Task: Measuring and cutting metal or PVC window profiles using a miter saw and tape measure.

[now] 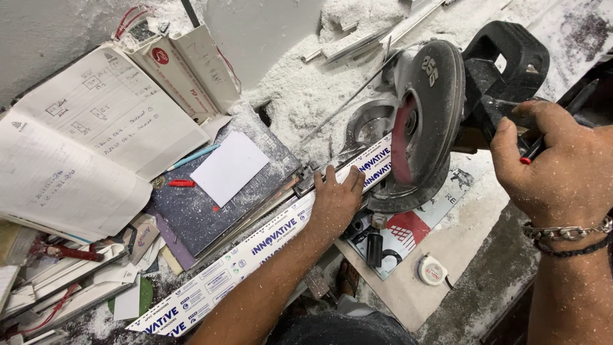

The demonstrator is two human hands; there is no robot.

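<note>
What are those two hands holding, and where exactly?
The right hand grips the black handle of the dusty chop saw. The left hand presses flat on the long white printed strip beside the blade.

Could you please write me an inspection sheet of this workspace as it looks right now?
Surface: bench buried in white dust and shavings.
Job's things: long white printed strip lies diagonally under the raised chop saw.
Clutter: open notebook, blank white card, blue pen, red marker, tape measure, offcuts at left.
Hands: left hand presses flat on the strip beside the blade; right hand grips the saw handle, also holding a pencil.
Cables: red wires at top left.
Surroundings: grey wall behind the bench.
</note>
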